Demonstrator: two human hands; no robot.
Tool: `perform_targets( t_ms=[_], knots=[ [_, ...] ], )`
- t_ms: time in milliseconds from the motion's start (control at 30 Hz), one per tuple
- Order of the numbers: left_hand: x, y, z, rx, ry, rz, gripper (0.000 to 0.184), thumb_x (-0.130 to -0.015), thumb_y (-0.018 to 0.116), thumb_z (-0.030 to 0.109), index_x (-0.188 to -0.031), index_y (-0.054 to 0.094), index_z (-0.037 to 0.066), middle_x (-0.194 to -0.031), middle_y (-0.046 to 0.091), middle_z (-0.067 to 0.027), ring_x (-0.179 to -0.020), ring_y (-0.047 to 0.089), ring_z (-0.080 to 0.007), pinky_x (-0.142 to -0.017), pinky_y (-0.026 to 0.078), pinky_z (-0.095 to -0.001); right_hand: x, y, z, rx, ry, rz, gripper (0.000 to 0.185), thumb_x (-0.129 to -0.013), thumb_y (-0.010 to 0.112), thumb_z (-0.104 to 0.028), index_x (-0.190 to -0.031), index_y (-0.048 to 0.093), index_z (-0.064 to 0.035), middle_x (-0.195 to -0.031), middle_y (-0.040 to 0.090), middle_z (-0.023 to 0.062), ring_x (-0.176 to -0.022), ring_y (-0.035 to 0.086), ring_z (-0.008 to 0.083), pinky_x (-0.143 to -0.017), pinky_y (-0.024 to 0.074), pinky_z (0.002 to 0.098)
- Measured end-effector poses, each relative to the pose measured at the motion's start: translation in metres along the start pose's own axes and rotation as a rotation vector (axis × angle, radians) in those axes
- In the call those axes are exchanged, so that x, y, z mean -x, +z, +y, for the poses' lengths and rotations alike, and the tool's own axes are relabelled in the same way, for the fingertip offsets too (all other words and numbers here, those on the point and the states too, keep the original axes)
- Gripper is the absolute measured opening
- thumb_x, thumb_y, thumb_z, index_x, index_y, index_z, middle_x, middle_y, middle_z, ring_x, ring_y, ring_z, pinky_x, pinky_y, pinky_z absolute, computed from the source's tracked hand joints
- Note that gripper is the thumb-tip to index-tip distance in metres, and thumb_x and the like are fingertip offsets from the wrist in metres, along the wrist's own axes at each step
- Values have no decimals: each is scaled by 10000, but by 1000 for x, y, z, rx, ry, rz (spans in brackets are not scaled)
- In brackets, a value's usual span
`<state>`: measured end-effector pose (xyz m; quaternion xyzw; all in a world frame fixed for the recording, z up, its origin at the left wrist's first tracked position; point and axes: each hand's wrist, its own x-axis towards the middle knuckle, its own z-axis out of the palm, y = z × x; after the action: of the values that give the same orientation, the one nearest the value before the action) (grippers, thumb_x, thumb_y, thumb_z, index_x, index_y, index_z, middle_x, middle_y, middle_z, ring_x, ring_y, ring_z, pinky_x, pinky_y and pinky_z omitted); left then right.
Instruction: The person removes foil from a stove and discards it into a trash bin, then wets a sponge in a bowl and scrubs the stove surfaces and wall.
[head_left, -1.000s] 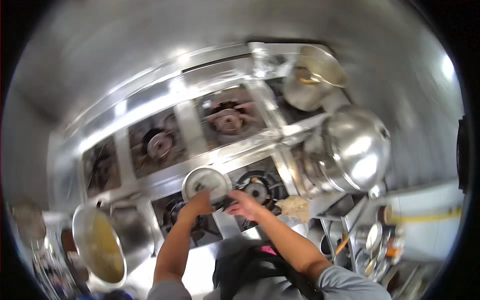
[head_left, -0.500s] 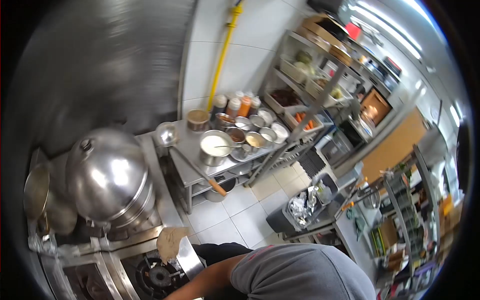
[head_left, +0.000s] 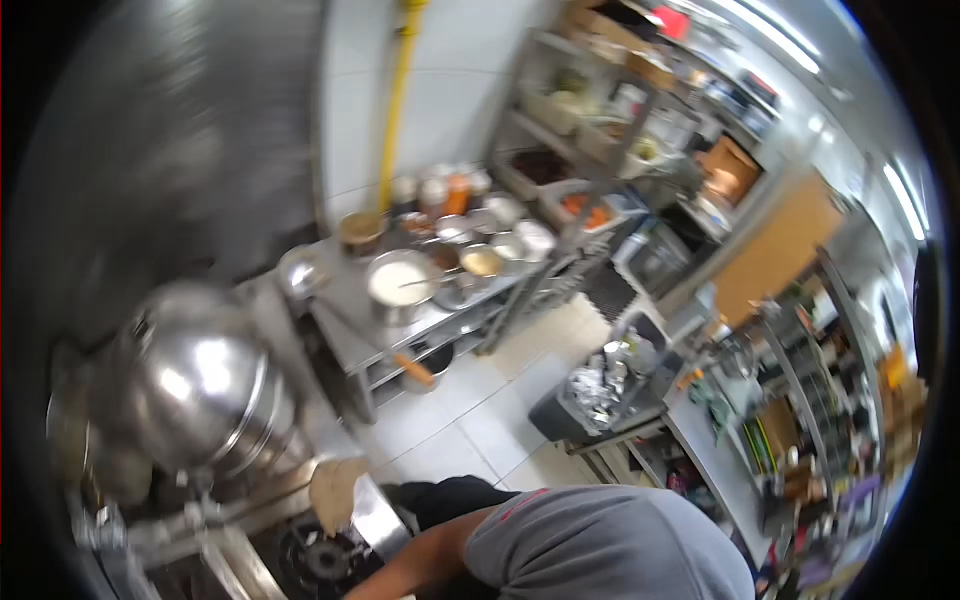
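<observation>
Neither my left hand nor my right hand shows. A bare forearm (head_left: 425, 555) comes out of a grey sleeve (head_left: 600, 540) and runs to the bottom edge, where its hand is cut off. I cannot tell which side it belongs to. Close to this forearm are a shiny metal sheet (head_left: 380, 515), a torn brown piece (head_left: 338, 492) like cardboard, and a black gas burner (head_left: 325, 560). Whatever the hand touches is hidden.
A large domed metal lid (head_left: 200, 370) covers a vessel on the stove at left. A wooden-handled ladle (head_left: 365, 340) lies across the corner of a steel table (head_left: 340, 320), beside a pot of white liquid (head_left: 398, 285). Foil fills a grey bin (head_left: 555, 415).
The view has swung, so the table, shelves and bin sit further left, and the picture is blurrier. The forearm has shifted slightly right in the frame. No object has visibly been moved.
</observation>
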<state>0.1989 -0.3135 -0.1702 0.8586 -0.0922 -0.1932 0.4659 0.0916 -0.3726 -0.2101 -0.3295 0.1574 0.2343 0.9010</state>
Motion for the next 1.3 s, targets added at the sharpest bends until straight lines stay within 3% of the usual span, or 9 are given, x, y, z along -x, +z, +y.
perform_targets(
  t_ms=[267,433,567,633,700,833,933,1133,1300],
  knots=[
    [110,-114,-141,258,-181,612,419,-813,512,-19,-1211,642,-4,-1061,689,-105,-955,667,-246,-868,544,-388,18,34,-4,26,175,12,695,-1037,572,-388,-1581,292,-60,-1598,378,144,-1041,689,295,-961,551,421],
    [130,-113,-119,244,-163,549,419,-813,470,-33,-1195,641,-9,-1051,693,-123,-922,670,-233,-865,547,-371,13,59,-11,-67,101,139,377,-1054,548,-344,-1255,577,-27,-1127,669,116,-988,668,262,-874,576,414],
    [136,-84,-152,582,-253,574,367,-995,489,147,-1327,560,6,-1193,650,-141,-1045,642,-221,-911,533,-384,-5,88,-15,459,-121,58,441,-1048,555,-336,-1363,548,-27,-1165,659,93,-1067,635,201,-967,505,332],
    [162,-97,-79,1338,-194,358,397,-1049,514,274,-1374,526,44,-1230,642,-109,-1058,643,-221,-925,534,-391,-3,101,-7,834,-255,-25,478,-1043,567,-321,-1413,521,-20,-1212,651,98,-1121,623,192,-1009,474,312],
    [176,-101,-56,1498,-258,362,412,-1035,573,331,-1373,524,102,-1210,639,-67,-1075,636,-199,-922,540,-391,-5,116,-1,1170,-537,-153,544,-1018,618,-243,-1474,455,5,-1351,593,118,-1253,563,190,-1068,424,304],
    [188,-97,-52,1318,-95,547,398,-977,685,257,-1325,535,138,-1107,626,-10,-1022,631,-148,-870,542,-344,-6,127,12,831,-332,-258,569,-965,663,-114,-1482,444,-17,-1408,550,165,-1348,498,218,-1111,406,346],
    [188,-90,-61,1290,-58,608,392,-971,639,60,-1336,501,92,-1162,611,-37,-1038,620,-150,-885,523,-309,-9,123,5,772,-234,-264,512,-976,641,-89,-1456,471,-29,-1320,607,108,-1216,573,178,-1036,459,320],
    [186,-74,-63,1037,-58,772,340,-921,642,20,-1246,568,83,-1070,636,-10,-959,625,-132,-846,524,-309,-23,109,-17,646,60,-114,234,-1044,595,-324,-1099,698,-122,-987,685,-65,-884,606,47,-799,513,280],
    [191,-63,-77,1124,-85,739,360,-921,626,14,-1271,564,72,-1118,644,-26,-1004,626,-141,-880,518,-307,-27,117,-33,634,-11,17,243,-1044,597,-290,-1091,716,-82,-981,697,-49,-865,604,50,-760,523,262]
  ],
)
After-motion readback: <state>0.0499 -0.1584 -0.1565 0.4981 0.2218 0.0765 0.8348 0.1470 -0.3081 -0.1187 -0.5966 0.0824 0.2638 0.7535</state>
